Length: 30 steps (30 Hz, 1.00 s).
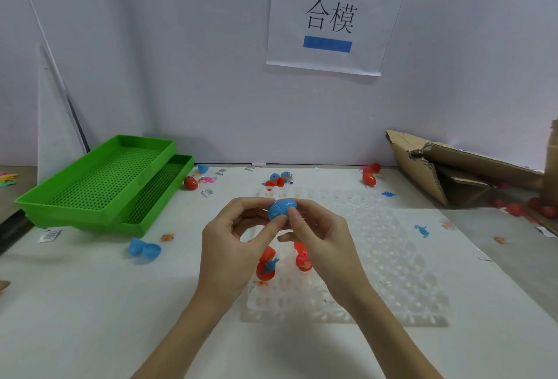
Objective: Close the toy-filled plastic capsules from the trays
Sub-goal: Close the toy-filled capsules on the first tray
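A person's left hand (232,245) and right hand (320,236) are meeting above a white tabletop (90,303), together pinching a blue egg-shaped plastic capsule (282,209) whose two halves are sitting together with a seam line showing across the middle; the left thumb and fingers are curling round its left half while the right thumb and forefinger are gripping its right half. The capsule is hovering over the near-left part of a clear plastic tray of moulded cups (377,258), which is lying flat on the table. Just below the hands, at 6 o'clock from the capsule, two open red plastic capsules are standing in the tray's cups: one (265,267) is holding a small blue toy figure, the other (303,259) is carrying a toy too small to make out. At 9 o'clock from the hands, two stacked green perforated plastic trays (105,185) are sitting on the table's left edge, and an open blue capsule (144,248) is lying apart from them at 8 o'clock. More red and blue capsules and small toys are lying scattered at 12 o'clock near the back wall, where a white paper sign with printed characters (332,16) is hanging. At 3 o'clock, torn brown cardboard (453,164) is leaning beside a cluster of red capsules
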### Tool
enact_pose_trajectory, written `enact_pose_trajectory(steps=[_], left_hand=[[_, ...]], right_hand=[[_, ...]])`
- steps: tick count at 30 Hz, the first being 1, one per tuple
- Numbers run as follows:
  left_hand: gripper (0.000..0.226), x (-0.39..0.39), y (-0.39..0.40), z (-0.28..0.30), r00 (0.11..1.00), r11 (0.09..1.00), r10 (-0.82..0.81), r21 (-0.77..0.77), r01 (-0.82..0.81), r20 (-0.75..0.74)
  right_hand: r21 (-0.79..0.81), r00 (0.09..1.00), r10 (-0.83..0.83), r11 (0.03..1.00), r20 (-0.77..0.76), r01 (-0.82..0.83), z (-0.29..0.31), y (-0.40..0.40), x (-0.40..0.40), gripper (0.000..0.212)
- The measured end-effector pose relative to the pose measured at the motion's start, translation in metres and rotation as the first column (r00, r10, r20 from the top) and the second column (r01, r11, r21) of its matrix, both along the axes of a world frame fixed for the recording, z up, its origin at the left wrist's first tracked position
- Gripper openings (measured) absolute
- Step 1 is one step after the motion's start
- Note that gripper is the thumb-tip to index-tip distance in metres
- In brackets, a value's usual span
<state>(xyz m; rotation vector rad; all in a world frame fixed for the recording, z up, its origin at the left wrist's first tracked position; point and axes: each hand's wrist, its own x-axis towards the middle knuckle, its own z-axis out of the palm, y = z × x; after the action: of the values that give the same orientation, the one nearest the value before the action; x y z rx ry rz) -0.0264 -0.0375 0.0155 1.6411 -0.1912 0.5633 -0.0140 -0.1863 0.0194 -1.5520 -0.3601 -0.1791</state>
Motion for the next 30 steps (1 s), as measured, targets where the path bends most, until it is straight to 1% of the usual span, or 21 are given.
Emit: enact_pose_trajectory(steps=[3, 6, 9, 12, 14, 16, 18, 21, 23, 27, 30], left_hand=[[0.031, 0.001, 0.001, 0.000, 1.000, 1.000, 0.014, 0.010, -0.013, -0.014], [0.029, 0.003, 0.003, 0.000, 0.999, 1.000, 0.020, -0.005, -0.020, -0.042], [0.027, 0.004, 0.005, -0.001, 0.993, 1.000, -0.005, -0.016, 0.003, -0.115], [0.025, 0.004, 0.003, -0.001, 0.983, 0.998, -0.057, -0.029, 0.053, -0.177], [0.023, 0.002, -0.001, -0.001, 0.980, 0.997, -0.071, -0.017, 0.069, -0.188], [0.020, 0.001, -0.003, -0.002, 0.978, 0.996, -0.087, -0.026, 0.084, -0.187], [0.019, 0.001, -0.002, -0.002, 0.975, 0.994, -0.105, -0.055, 0.096, -0.194], [0.032, 0.000, -0.001, 0.001, 0.968, 0.989, -0.133, -0.093, 0.116, -0.214], [0.037, 0.000, -0.002, 0.001, 0.964, 0.989, -0.131, -0.094, 0.112, -0.231], [0.036, 0.001, -0.005, 0.000, 0.959, 0.990, -0.119, -0.099, 0.097, -0.257], [0.034, 0.002, -0.003, -0.001, 0.959, 0.990, -0.122, -0.098, 0.099, -0.256]], right_hand=[[-0.140, 0.993, -0.059, 0.987, 0.105, 0.073, -0.006, 0.003, 0.000, 0.030], [-0.300, 0.976, -0.071, 0.945, 0.207, 0.133, -0.009, 0.002, -0.001, 0.042], [-0.433, 0.966, -0.071, 0.884, 0.247, 0.176, -0.010, 0.003, -0.004, 0.039], [-0.516, 0.934, -0.165, 0.796, 0.316, 0.315, -0.009, 0.004, -0.005, 0.038], [-0.514, 0.884, -0.235, 0.741, 0.404, 0.432, -0.008, 0.003, -0.006, 0.027], [-0.506, 0.856, -0.263, 0.714, 0.446, 0.483, -0.007, 0.003, -0.006, 0.025], [-0.519, 0.848, -0.257, 0.697, 0.463, 0.494, -0.007, 0.003, -0.006, 0.026], [-0.543, 0.852, -0.249, 0.680, 0.461, 0.493, -0.005, 0.002, -0.006, 0.027], [-0.547, 0.858, -0.250, 0.683, 0.449, 0.485, -0.004, 0.001, -0.006, 0.027], [-0.561, 0.877, -0.248, 0.689, 0.411, 0.459, -0.005, -0.001, -0.006, 0.028], [-0.584, 0.882, -0.239, 0.675, 0.405, 0.451, -0.007, -0.001, -0.003, 0.029]])
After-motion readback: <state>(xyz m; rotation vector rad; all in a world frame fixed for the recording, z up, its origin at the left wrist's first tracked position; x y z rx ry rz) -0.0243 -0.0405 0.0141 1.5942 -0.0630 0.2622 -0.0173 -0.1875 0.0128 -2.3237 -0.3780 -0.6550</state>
